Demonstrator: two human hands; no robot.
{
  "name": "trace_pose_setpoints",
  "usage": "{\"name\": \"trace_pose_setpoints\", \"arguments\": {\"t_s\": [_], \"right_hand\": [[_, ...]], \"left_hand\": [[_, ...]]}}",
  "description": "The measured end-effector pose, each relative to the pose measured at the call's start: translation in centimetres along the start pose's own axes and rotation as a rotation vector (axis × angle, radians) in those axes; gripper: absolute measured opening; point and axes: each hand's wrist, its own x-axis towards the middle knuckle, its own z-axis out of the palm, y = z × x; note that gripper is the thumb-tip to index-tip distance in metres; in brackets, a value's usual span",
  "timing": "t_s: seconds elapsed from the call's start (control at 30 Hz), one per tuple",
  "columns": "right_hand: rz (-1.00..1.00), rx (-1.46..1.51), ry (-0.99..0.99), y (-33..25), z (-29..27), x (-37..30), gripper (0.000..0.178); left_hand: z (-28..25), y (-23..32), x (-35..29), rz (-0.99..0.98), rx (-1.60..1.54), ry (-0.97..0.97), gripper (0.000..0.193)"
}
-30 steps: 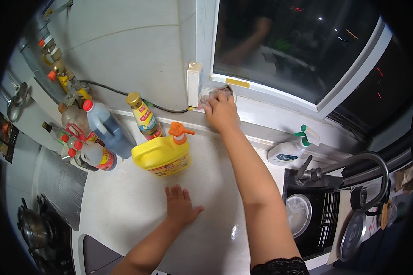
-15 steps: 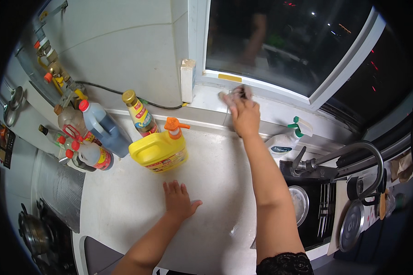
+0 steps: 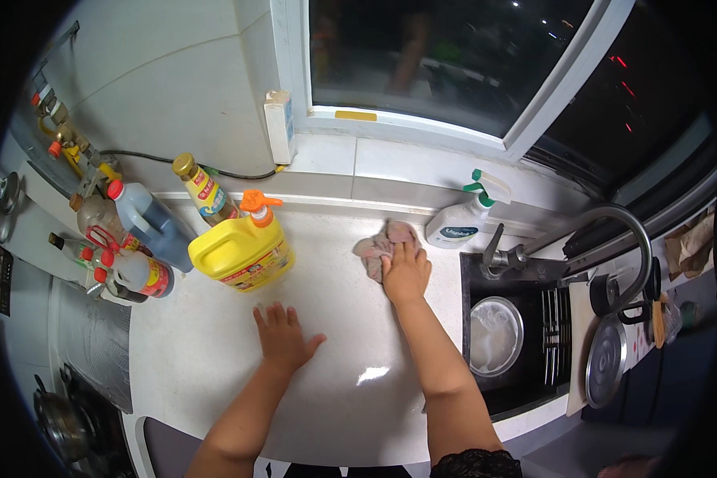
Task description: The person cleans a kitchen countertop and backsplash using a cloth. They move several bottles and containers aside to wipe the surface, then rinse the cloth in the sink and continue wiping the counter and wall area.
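Under the fingers of my right hand (image 3: 407, 276) is a crumpled greyish-pink cleaning cloth (image 3: 385, 248), pressed onto the white countertop (image 3: 327, 398) near its back edge. My left hand (image 3: 285, 341) lies flat on the counter with its fingers spread, holding nothing. Just beyond it stands a yellow jug (image 3: 243, 253) with an orange pump top. To the right of the cloth is a white spray bottle (image 3: 457, 224) with a green and white trigger head.
At the left stand a large blue-grey jug (image 3: 158, 227), a gold-capped bottle (image 3: 205, 191) and several red-capped bottles. A black sink (image 3: 526, 390) with a tap (image 3: 498, 259) and a round metal bowl (image 3: 496, 368) is at the right. The window sill (image 3: 422, 163) runs behind the counter.
My right hand has come down from the window sill to the counter with the cloth. My left hand stays flat on the counter. The view has shifted to the right.
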Motion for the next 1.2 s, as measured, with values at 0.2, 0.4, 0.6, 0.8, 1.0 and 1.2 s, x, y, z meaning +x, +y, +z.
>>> {"name": "trace_pose_setpoints", "arguments": {"t_s": [0.2, 0.4, 0.6, 0.8, 1.0, 1.2], "right_hand": [[0.232, -0.155, 0.034, 5.7, -3.6, -6.2, 0.046], [0.043, 0.1, 0.037, 5.2, -6.8, -14.5, 0.04], [-0.3, 0.164, -0.029, 7.3, -4.8, -11.1, 0.042], [0.032, 0.06, 0.171, 8.3, -4.1, -5.2, 0.035], [-0.387, 0.294, -0.003, 6.5, -6.8, -13.5, 0.037], [-0.228, 0.182, 0.004, 9.5, -5.7, -9.3, 0.034]], "left_hand": [[-0.7, 0.2, 0.0, -0.058, -0.025, -0.05, 0.09], [-2.0, 2.8, 1.2, -0.101, -0.136, -0.062, 0.08], [-2.9, 11.6, 10.2, 0.4, -0.809, 0.357, 0.076], [-8.6, 23.6, 19.3, 0.436, -1.034, 0.447, 0.083], [-8.7, 25.9, 23.4, 0.348, -1.025, 0.324, 0.071], [-8.2, 23.5, 23.3, 0.466, -1.081, 0.331, 0.064]]}}
